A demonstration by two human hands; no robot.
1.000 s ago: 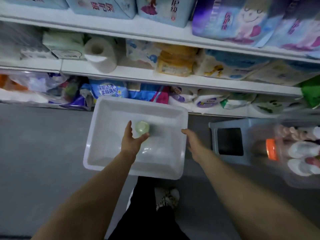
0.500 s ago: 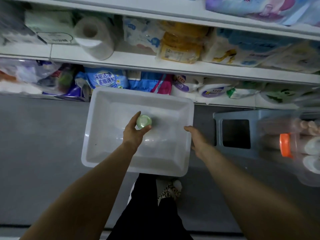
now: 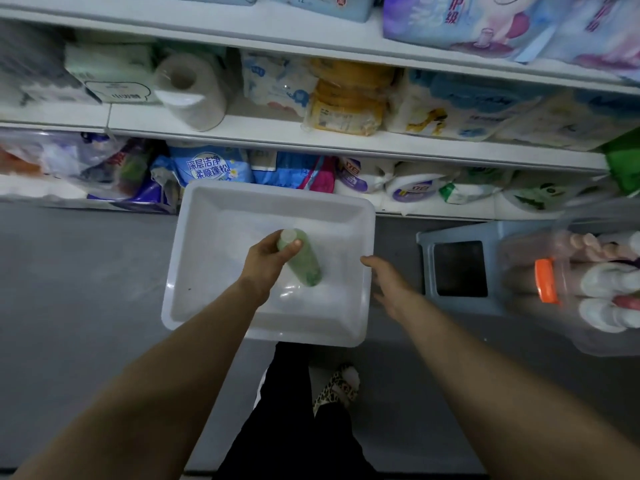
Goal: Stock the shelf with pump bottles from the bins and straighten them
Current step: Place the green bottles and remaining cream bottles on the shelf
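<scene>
A white plastic bin (image 3: 194,271) stands on the grey floor below the shelves. Inside it my left hand (image 3: 266,261) grips a green bottle (image 3: 304,268) near its pale cap, and the bottle leans with its base down to the right. My right hand (image 3: 388,282) rests with relaxed fingers at the bin's right rim and holds nothing. A clear bin (image 3: 540,306) at the right edge holds several bottles with white and pink tops and has an orange latch (image 3: 546,280).
White shelves (image 3: 263,129) ahead carry tissue packs, a paper roll (image 3: 190,90), detergent bags and diaper packs. A blue-grey stool (image 3: 429,271) stands between the two bins. My leg and a patterned slipper (image 3: 337,388) are below the white bin.
My left hand has closed on the green bottle and tipped it, so its side now shows instead of only the cap. The right hand stays at the bin's rim.
</scene>
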